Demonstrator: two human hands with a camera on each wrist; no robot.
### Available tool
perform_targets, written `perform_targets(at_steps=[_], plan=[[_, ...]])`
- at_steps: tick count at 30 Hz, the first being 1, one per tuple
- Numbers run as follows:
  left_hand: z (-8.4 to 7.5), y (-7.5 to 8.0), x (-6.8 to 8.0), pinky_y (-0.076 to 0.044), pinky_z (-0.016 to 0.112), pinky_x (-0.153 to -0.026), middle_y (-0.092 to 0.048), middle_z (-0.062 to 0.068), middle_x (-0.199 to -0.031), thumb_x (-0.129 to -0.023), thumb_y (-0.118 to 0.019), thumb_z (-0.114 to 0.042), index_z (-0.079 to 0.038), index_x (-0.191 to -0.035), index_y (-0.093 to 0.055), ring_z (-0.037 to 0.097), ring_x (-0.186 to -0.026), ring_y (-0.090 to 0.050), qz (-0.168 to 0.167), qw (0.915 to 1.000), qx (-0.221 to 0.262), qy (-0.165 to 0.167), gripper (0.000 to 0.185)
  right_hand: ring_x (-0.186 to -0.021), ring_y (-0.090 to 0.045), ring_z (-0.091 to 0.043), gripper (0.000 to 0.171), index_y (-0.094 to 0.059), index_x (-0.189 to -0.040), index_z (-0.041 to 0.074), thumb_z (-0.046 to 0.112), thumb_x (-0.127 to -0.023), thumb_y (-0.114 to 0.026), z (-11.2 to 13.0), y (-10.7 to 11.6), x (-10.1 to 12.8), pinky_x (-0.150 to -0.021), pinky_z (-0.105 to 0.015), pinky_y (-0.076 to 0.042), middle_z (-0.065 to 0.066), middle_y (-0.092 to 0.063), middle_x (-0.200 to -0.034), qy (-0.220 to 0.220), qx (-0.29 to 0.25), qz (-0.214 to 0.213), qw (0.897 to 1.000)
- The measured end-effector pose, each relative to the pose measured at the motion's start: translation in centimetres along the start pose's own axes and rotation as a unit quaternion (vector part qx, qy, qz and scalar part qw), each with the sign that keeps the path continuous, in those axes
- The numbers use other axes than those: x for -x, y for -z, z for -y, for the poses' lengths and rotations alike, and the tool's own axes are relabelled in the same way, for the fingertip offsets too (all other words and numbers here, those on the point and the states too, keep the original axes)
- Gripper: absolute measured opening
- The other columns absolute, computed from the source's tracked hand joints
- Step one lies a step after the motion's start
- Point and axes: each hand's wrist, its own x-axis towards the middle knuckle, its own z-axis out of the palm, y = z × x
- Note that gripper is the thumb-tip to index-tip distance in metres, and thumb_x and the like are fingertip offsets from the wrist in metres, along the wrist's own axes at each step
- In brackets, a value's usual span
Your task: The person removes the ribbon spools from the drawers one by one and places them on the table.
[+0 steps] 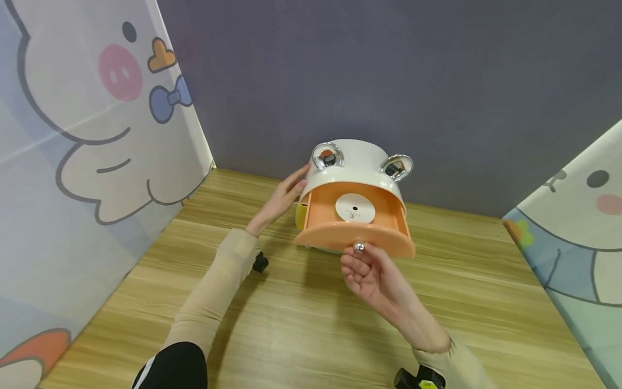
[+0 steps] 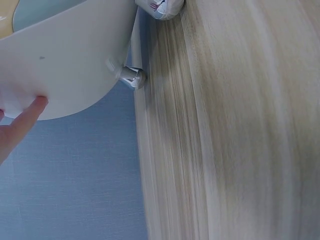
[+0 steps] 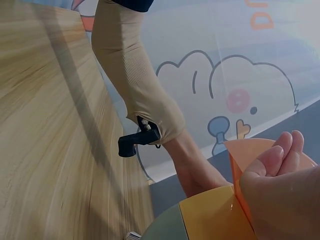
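Note:
A white rounded drawer cabinet (image 1: 357,156) with two chrome ear-shaped rings on top stands against the back wall. Its orange top drawer (image 1: 366,236) is pulled out, and a round white label (image 1: 355,208) lies on the drawer floor. My right hand (image 1: 376,281) pinches the drawer's small silver knob (image 1: 359,247) between thumb and fingers. On the cabinet's left side rests my left hand (image 1: 284,197), its extended fingers against the white shell; one fingertip (image 2: 36,106) presses there in the left wrist view. Yellow and green lower fronts (image 3: 212,212) show in the right wrist view.
The cabinet has short chrome legs (image 2: 132,77) on a wood-grain table (image 1: 301,324). A dark grey wall (image 1: 389,70) rises close behind it. Cartoon-printed curtains (image 1: 87,162) hang along the left and right sides.

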Motion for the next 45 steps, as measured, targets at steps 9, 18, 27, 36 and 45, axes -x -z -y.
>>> perform_targets(at_steps=[9,18,27,36,45], plan=[[-0.1,0.3,0.3,-0.046,0.052,-0.112,-0.021,0.009,-0.166,-0.109,-0.038,-0.028,-0.021,-0.159,-0.024,0.036,-0.143,-0.041,-0.004,0.9999,-0.005,0.011,0.053,-0.094,-0.071,-0.011,0.05,-0.072,-0.107,0.008,0.027,-0.111,-0.025,-0.5,-0.3,0.4,-0.087,-0.021,-0.057,-0.001,-0.078,-0.1,-0.008,0.003,-0.008,1.0],[0.1,-0.1,-0.1,-0.051,0.046,-0.108,-0.031,0.005,-0.163,-0.105,-0.041,-0.045,-0.033,-0.157,-0.027,0.032,-0.135,-0.051,-0.002,0.9999,-0.009,0.01,0.055,-0.094,-0.071,-0.011,0.051,-0.072,-0.107,0.009,0.026,-0.111,-0.024,-0.7,-0.4,1.1,-0.087,-0.02,-0.057,0.0,-0.078,-0.101,-0.008,0.014,-0.002,1.0],[0.1,0.0,0.1,-0.052,0.046,-0.107,-0.034,0.007,-0.161,-0.104,-0.041,-0.049,-0.034,-0.157,-0.027,0.032,-0.132,-0.053,-0.005,0.9999,-0.01,0.009,0.057,-0.095,-0.071,-0.011,0.052,-0.072,-0.108,0.008,0.025,-0.111,-0.023,-0.8,-0.3,1.5,-0.088,-0.02,-0.056,-0.001,-0.078,-0.101,-0.012,0.012,0.004,1.0],[-0.1,0.0,-0.1,-0.049,0.051,-0.109,-0.026,0.01,-0.165,-0.107,-0.039,-0.036,-0.026,-0.159,-0.024,0.038,-0.136,-0.049,0.0,0.9999,0.0,0.01,0.055,-0.097,-0.07,-0.01,0.052,-0.072,-0.11,0.008,0.025,-0.111,-0.023,-0.9,-0.2,1.6,-0.089,-0.02,-0.056,-0.001,-0.077,-0.104,-0.009,0.008,0.012,1.0],[0.1,0.1,0.0,-0.051,0.047,-0.108,-0.031,0.004,-0.163,-0.106,-0.039,-0.042,-0.035,-0.157,-0.028,0.032,-0.133,-0.053,-0.006,0.9999,-0.01,0.01,0.052,-0.099,-0.069,-0.011,0.056,-0.071,-0.115,0.008,0.027,-0.111,-0.018,-1.1,0.2,2.0,-0.092,-0.021,-0.054,0.0,-0.076,-0.109,-0.014,0.014,0.031,0.999]])
